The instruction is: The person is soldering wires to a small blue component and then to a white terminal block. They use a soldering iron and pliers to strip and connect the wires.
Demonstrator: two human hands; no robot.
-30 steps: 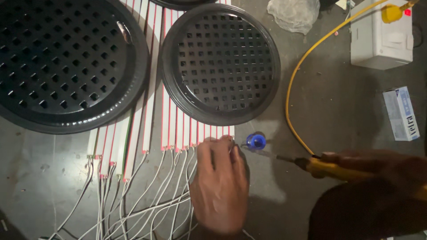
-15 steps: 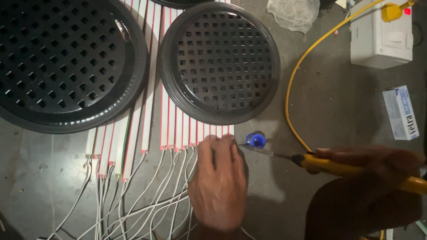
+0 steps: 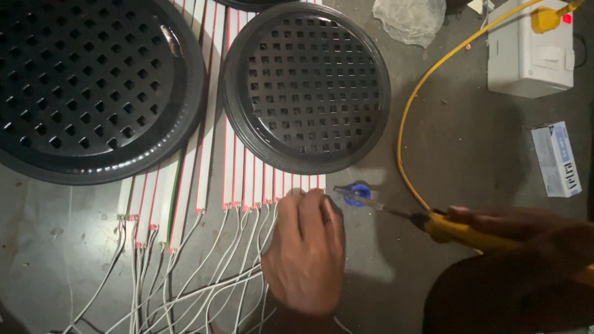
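My left hand (image 3: 304, 250) lies palm down on the white wires (image 3: 204, 266), fingertips pressing the near ends of the white strips with red edges (image 3: 247, 179). My right hand (image 3: 526, 232) grips a yellow-handled soldering iron (image 3: 455, 227). Its thin metal tip (image 3: 387, 209) points left toward the strip ends, just right of my left fingertips. A small blue round object (image 3: 357, 193) sits on the floor beside the tip. The yellow cord (image 3: 421, 93) runs from the iron up to the back right.
Two round black perforated trays (image 3: 306, 86) (image 3: 86, 86) rest on the strips. A white box (image 3: 531, 52) with a yellow plug stands at the back right, a small carton (image 3: 557, 158) at the right edge, crumpled clear plastic (image 3: 408, 18) at the top.
My right hand and the soldering iron have shifted slightly right and down. My left hand stays pressed on the strip ends.
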